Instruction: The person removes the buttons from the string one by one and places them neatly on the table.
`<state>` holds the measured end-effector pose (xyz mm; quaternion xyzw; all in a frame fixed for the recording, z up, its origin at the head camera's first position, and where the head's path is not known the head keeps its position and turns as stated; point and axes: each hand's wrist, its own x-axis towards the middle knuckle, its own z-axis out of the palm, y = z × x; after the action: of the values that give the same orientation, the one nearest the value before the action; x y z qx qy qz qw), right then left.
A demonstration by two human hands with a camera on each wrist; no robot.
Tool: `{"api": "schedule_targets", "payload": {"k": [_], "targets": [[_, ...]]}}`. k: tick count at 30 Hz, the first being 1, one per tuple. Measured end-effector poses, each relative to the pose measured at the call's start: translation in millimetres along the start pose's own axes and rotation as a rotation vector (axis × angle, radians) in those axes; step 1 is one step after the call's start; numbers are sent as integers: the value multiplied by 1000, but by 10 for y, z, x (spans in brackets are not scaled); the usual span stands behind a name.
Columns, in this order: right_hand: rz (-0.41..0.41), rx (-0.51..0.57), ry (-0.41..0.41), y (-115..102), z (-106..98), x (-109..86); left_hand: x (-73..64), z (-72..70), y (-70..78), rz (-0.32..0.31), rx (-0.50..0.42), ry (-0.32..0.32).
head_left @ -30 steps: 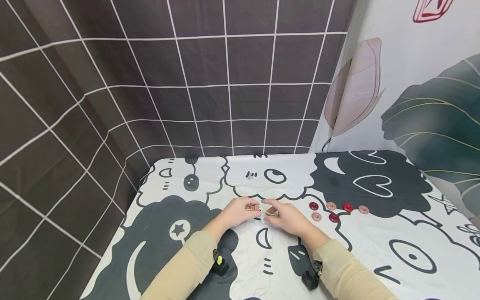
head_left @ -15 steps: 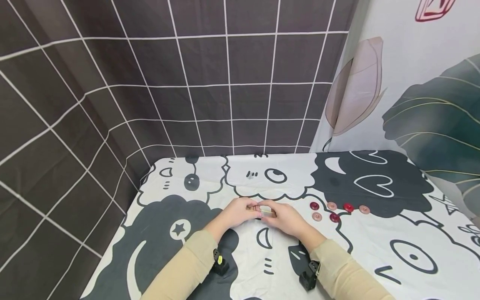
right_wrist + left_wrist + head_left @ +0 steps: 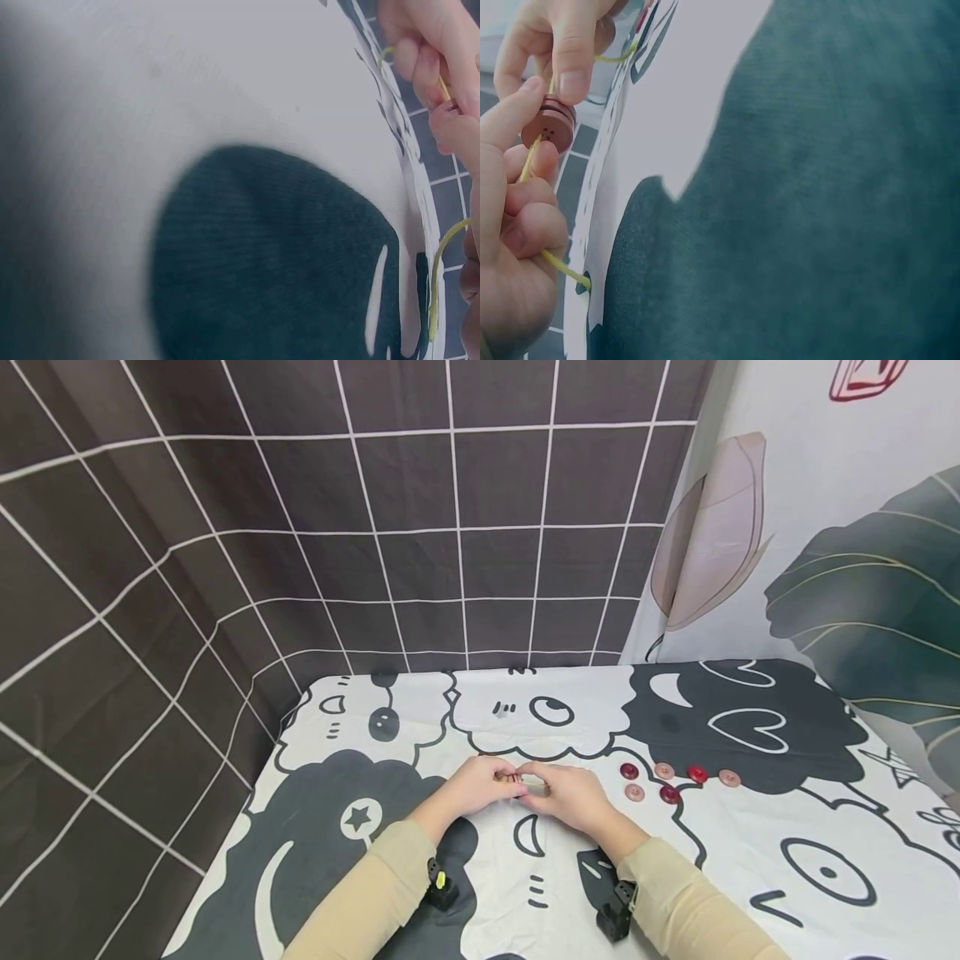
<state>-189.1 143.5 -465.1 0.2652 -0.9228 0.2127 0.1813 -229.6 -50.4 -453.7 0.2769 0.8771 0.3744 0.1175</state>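
Over the middle of the cloth my left hand [image 3: 476, 787] and right hand [image 3: 570, 795] meet fingertip to fingertip. In the left wrist view a short stack of reddish-brown buttons [image 3: 549, 129] sits threaded on a yellow cord [image 3: 529, 161]. Thumb and forefinger of my left hand pinch this stack, while the cord passes below through its curled fingers. Just above the buttons, my right hand [image 3: 566, 41] pinches the cord between thumb and finger. A loose length of cord trails from each hand. The right wrist view catches only parts of both hands at its right edge.
Several loose buttons lie right of my hands in two rows, among them a dark red button [image 3: 628, 771], a bright red button [image 3: 697, 774] and a pink button [image 3: 633, 792]. A patterned cloth [image 3: 570, 893] covers the table. Behind hangs a dark checked curtain [image 3: 405, 560].
My right hand has moved left, closing the gap to the left hand, and less cord shows between them. The left hand stays nearly in place. The loose buttons have not moved.
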Motion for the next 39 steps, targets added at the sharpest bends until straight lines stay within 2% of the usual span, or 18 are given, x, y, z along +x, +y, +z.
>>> {"api": "schedule_targets", "payload": {"k": [11, 21, 32, 39], "targets": [[-41, -33, 26, 19, 29, -16, 0, 1, -10, -17, 8, -18], [33, 12, -46, 45, -25, -34, -15, -12, 13, 25, 55, -23], [67, 61, -27, 115, -81, -88, -2, 1, -2, -1, 51, -29], [127, 96, -77, 144, -147, -120, 2, 9, -19, -1, 54, -28]]}}
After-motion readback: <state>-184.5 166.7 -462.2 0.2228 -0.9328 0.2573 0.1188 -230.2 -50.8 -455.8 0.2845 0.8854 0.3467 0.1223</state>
